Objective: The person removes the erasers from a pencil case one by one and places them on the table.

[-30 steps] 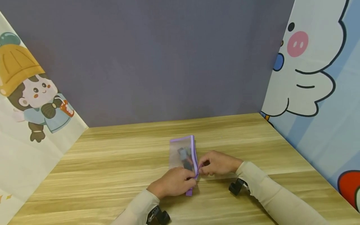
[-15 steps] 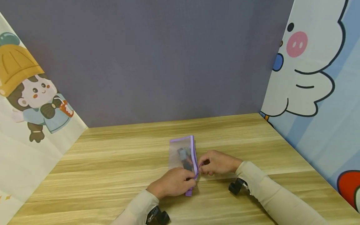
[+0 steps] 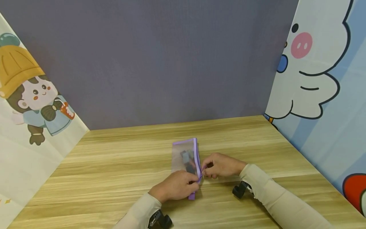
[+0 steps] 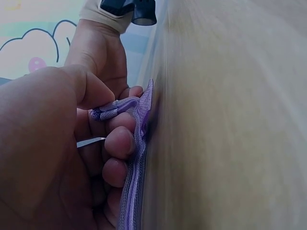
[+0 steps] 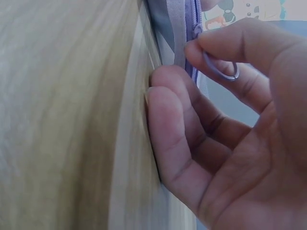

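Note:
A see-through pouch [image 3: 178,159] with purple trim lies on the table, its zipper edge facing right. Dark and pale-blue contents [image 3: 187,158] show blurred through its side. My left hand [image 3: 175,185] grips the near part of that edge, thumb and fingers pinching the purple zipper end [image 4: 128,104]. The zipper tape [image 4: 132,191] runs along its fingertips in the left wrist view. Just to the right, my right hand [image 3: 223,164] pinches the zipper's slider between thumb and forefinger. A loop-shaped purple pull [image 5: 225,75] hangs from that pinch in the right wrist view.
The pouch and both hands are on a wood-grain tabletop [image 3: 114,165]. A grey panel [image 3: 171,63] stands at the back. Cartoon-printed panels flank the table at left [image 3: 17,159] and right [image 3: 351,127].

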Demonstrator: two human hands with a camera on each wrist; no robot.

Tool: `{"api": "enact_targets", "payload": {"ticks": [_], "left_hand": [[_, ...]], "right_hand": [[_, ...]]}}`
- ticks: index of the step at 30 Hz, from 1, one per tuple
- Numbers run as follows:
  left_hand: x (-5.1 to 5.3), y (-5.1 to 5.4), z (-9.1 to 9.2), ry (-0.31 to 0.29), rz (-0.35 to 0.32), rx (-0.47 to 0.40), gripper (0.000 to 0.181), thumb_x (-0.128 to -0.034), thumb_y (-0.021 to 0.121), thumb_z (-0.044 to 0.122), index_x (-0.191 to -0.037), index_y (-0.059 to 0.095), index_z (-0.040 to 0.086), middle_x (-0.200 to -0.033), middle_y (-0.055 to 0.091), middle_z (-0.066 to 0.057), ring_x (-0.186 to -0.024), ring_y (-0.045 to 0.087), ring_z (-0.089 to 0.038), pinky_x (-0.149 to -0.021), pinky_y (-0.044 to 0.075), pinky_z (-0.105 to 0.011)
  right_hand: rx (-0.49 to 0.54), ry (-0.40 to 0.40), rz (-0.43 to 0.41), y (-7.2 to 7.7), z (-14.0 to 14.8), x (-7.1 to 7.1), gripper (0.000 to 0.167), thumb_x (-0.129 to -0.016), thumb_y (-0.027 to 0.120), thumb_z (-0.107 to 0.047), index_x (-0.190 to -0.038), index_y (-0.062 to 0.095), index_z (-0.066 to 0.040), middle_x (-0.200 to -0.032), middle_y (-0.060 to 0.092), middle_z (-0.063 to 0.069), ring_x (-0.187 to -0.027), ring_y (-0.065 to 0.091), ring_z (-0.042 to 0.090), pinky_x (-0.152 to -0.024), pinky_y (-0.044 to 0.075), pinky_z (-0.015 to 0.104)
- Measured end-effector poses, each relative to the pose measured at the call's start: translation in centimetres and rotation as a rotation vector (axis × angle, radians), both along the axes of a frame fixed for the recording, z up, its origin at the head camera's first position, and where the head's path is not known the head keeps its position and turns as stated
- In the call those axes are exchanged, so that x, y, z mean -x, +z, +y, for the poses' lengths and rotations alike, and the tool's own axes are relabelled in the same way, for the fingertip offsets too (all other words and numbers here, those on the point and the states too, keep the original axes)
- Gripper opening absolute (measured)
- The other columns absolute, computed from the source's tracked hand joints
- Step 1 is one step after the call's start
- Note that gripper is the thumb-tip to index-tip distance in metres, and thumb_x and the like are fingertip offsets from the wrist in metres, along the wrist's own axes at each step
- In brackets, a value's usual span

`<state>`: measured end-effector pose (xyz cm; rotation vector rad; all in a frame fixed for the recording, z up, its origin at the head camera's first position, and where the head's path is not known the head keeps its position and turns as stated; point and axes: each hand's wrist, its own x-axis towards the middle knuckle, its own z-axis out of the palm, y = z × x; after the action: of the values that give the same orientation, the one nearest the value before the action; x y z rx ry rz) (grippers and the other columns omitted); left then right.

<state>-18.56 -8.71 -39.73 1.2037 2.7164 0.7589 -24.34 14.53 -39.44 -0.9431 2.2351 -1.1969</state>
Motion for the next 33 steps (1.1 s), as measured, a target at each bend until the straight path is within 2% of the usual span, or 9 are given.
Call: {"api": "enact_targets", "payload": {"ticks": [9, 20, 33], "left_hand": [[0.17, -0.34, -0.03, -0.018, -0.054, -0.022, 0.034, -0.0944, 0.056, 0.018, -0.064, 0.041, 0.021, -0.053, 0.036, 0.018, -0.046, 0.034, 0.001, -0.045, 0.030, -0.018], [0.15, -0.38, -0.10, -0.021, -0.055, -0.040, 0.033, -0.0918, 0.055, 0.016, -0.063, 0.040, 0.021, -0.052, 0.035, 0.018, -0.045, 0.031, 0.002, -0.043, 0.028, -0.017], [0.14, -0.38, -0.05, -0.024, -0.078, -0.045, 0.034, -0.0928, 0.056, 0.015, -0.063, 0.040, 0.021, -0.052, 0.036, 0.018, -0.044, 0.032, 0.003, -0.043, 0.029, -0.017]], "right_hand": [[-0.011, -0.036, 0.007, -0.18, 0.24, 0.12, 0.009, -0.094, 0.066, -0.014, -0.090, 0.074, -0.016, -0.079, 0.068, 0.006, -0.073, 0.065, 0.020, -0.063, 0.058, 0.037], [0.000, -0.033, 0.011, -0.41, 0.24, 0.41, 0.010, -0.094, 0.065, -0.013, -0.089, 0.073, -0.010, -0.076, 0.067, 0.004, -0.069, 0.064, 0.017, -0.060, 0.057, 0.035], [0.000, -0.064, 0.020, -0.67, 0.27, 0.59, 0.011, -0.095, 0.065, -0.013, -0.088, 0.073, -0.010, -0.075, 0.067, 0.007, -0.066, 0.065, 0.019, -0.058, 0.057, 0.036]]}}
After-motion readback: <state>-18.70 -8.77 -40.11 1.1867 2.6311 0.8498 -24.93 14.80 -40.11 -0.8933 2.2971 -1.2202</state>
